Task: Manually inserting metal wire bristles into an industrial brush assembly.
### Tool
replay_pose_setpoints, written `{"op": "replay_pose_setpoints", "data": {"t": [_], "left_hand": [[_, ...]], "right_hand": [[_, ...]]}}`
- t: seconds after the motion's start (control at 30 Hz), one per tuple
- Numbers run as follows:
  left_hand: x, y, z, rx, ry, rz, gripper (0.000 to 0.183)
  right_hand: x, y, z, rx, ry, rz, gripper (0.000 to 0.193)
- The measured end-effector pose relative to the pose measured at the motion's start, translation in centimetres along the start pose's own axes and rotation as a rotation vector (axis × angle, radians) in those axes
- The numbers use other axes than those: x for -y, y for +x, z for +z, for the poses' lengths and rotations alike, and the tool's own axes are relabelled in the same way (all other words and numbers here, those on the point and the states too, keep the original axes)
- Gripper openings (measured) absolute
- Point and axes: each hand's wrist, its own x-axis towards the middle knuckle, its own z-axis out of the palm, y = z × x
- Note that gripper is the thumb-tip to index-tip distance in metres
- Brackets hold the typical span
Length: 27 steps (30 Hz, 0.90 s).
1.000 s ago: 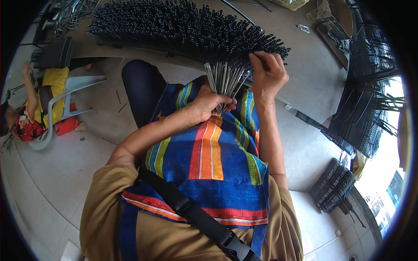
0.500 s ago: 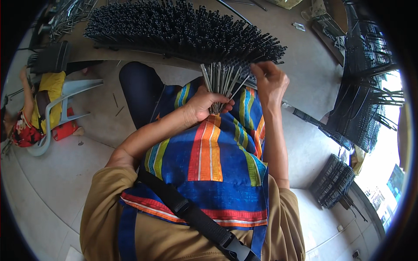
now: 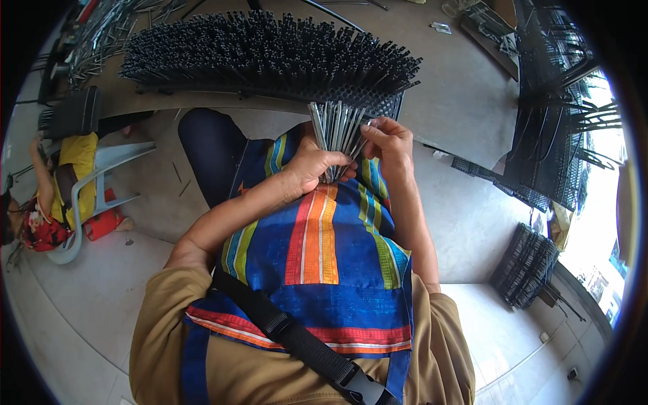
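Observation:
A fanned bundle of thin silvery metal rods [image 3: 335, 131] stands up from my left hand [image 3: 314, 165], which is wrapped round its lower end above my lap. At the bundle's right side is my right hand [image 3: 390, 143], thumb and fingers pinched at the upper end of one rod that leans out from the rest. Just beyond both hands, a perforated black rack [image 3: 386, 105] holds a dense mass of dark upright rods [image 3: 270, 57]. The bottom ends of the silvery bundle are partly hidden by my left fingers.
The rack stands on a brown table [image 3: 459, 88]. Loose metal rods [image 3: 111, 40] lie at its far left. Black mesh racks [image 3: 553, 135] stand at right, with a dark bundle [image 3: 525, 264] on the floor. Left, a person in yellow and red [image 3: 74, 169] is beside a pale plastic chair [image 3: 111, 152].
My right hand has come down and left, from above the bundle's right side to its edge. The left hand keeps its hold. The view has shifted slightly.

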Motion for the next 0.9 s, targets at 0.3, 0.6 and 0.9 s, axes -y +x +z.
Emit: {"op": "replay_pose_setpoints", "data": {"t": [0.3, 0.6, 0.9], "left_hand": [[0.4, 0.9, -0.8, -0.165, 0.064, 0.135, 0.013], [-0.4, 0.6, -0.2, -0.070, -0.063, 0.047, 0.018], [-0.3, 0.7, -0.4, -0.098, -0.069, -0.008, 0.014]], "right_hand": [[0.4, -0.1, -2.3, 0.027, -0.073, -0.014, 0.011], [3.9, 1.9, -0.3, -0.296, -0.050, -0.889, 0.005], [3.5, 3.3, -0.3, -0.261, -0.193, -0.935, 0.007]]}}
